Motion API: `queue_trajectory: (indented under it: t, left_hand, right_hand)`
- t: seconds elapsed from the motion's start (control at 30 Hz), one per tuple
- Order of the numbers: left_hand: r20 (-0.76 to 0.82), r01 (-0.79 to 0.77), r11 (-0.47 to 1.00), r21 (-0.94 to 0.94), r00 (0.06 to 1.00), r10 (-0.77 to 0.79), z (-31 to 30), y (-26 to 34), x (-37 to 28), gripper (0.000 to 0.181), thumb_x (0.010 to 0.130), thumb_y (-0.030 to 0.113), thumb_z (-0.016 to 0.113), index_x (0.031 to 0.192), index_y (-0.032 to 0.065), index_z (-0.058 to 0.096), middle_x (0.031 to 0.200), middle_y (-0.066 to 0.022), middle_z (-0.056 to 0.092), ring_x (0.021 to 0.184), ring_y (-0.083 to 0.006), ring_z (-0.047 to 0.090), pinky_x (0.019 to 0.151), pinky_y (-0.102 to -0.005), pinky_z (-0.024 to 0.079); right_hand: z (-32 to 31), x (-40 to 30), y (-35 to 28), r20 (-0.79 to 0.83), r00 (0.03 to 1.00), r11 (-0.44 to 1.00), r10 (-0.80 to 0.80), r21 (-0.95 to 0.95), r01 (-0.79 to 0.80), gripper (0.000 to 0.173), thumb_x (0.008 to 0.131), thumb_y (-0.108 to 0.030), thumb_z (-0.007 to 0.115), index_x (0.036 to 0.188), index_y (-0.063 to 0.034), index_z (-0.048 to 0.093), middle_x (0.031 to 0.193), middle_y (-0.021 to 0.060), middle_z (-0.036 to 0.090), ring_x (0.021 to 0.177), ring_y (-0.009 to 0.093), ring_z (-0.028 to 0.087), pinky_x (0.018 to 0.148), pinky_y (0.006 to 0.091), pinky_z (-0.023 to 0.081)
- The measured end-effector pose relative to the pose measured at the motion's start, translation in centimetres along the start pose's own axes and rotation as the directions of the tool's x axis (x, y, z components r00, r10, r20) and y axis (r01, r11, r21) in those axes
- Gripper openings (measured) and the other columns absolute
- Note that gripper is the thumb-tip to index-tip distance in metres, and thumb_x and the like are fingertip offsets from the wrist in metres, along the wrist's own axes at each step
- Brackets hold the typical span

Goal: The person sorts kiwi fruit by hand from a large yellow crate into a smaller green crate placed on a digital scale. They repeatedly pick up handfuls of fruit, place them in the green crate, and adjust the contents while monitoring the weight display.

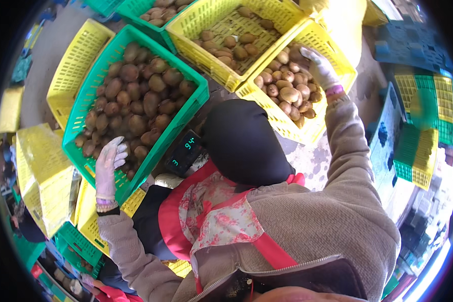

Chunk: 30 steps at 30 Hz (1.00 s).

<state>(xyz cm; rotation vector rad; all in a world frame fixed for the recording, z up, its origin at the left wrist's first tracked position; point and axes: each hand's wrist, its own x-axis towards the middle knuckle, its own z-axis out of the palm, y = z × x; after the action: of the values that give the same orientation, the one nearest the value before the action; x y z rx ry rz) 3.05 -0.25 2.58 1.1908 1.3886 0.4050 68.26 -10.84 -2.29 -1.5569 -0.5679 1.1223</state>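
My left hand (108, 162), in a pale glove, is at the near edge of a green plastic crate (202, 92). Its fingers bend over the brown kiwifruit (136, 124) heaped there, with no fruit visible in its grasp. My right hand (322, 68), gloved as well, reaches into a yellow plastic crate (334, 47) half filled with smaller kiwifruit (289, 94). A blurred brown kiwifruit (296, 54) lies right at its fingertips; whether the fingers grip it cannot be made out.
Another yellow crate (232, 83) with scattered kiwifruit adjoins the right one. Behind it is a second green crate (170, 34). A digital display (183, 153) with lit digits sits by my knee. Yellow crates (75, 64) stand at the left; a person's red sleeve (117, 294) shows lower left.
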Motion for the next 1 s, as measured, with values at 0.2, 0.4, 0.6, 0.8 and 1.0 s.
queue_trajectory:
  t: [0.2,0.4,0.6,0.8,1.0]
  left_hand:
    - [0.111,-0.039,0.998,0.041,0.993,0.034,0.9,0.8,0.5,0.031,0.105,0.025,0.06,0.13,0.0084,0.068,0.114,-0.0013,0.072,0.096,-0.0102,0.064,0.082,-0.0261,0.052]
    - [0.056,-0.183,0.868,0.461,0.983,0.177,3.1,3.2,-2.4,0.031,0.091,0.038,0.066,0.095,0.0102,0.078,0.087,-0.005,0.076,0.086,-0.0222,0.071,0.08,-0.0359,0.053]
    - [0.002,-0.258,0.74,0.621,0.945,0.328,6.1,3.6,-4.1,0.029,0.085,0.036,0.065,0.087,0.0091,0.077,0.083,-0.0146,0.074,0.085,-0.0364,0.071,0.077,-0.049,0.053]
    - [0.011,-0.275,0.743,0.61,0.941,0.339,7.1,3.6,-5.8,0.034,0.088,0.04,0.065,0.103,0.0128,0.078,0.095,-0.0113,0.076,0.093,-0.0344,0.072,0.082,-0.0481,0.054]
    - [0.015,-0.218,0.725,0.653,0.961,0.276,6.9,2.8,-7.1,0.03,0.088,0.039,0.064,0.099,0.0148,0.079,0.093,-0.0098,0.076,0.091,-0.0337,0.072,0.079,-0.0489,0.054]
  right_hand:
    - [-4.1,1.2,5.9,0.197,0.972,0.961,0.132,0.217,-0.174,0.043,0.105,-0.026,0.061,0.138,0.0015,0.06,0.13,0.0113,0.068,0.12,0.024,0.064,0.11,0.0393,0.046]
    - [-1.5,4.7,6.6,0.238,0.95,0.975,0.2,-0.147,-0.168,0.05,0.105,-0.033,0.059,0.143,-0.001,0.056,0.137,0.0095,0.064,0.125,0.02,0.06,0.108,0.0348,0.045]
    - [4.3,5.3,4.3,0.285,0.918,0.951,0.277,-0.218,-0.219,0.054,0.099,-0.037,0.069,0.139,-0.0026,0.06,0.13,0.0103,0.068,0.119,0.021,0.064,0.105,0.0347,0.048]
    - [6.1,7.2,2.4,0.345,0.915,0.961,0.208,-0.244,-0.127,0.053,0.098,-0.037,0.07,0.139,-0.0048,0.062,0.132,0.0064,0.068,0.115,0.018,0.066,0.1,0.0321,0.05]
    - [9.1,6.6,0.7,0.383,0.907,0.957,0.175,-0.282,-0.066,0.051,0.099,-0.033,0.07,0.141,-0.0064,0.061,0.137,0.0065,0.065,0.117,0.018,0.065,0.098,0.0306,0.05]
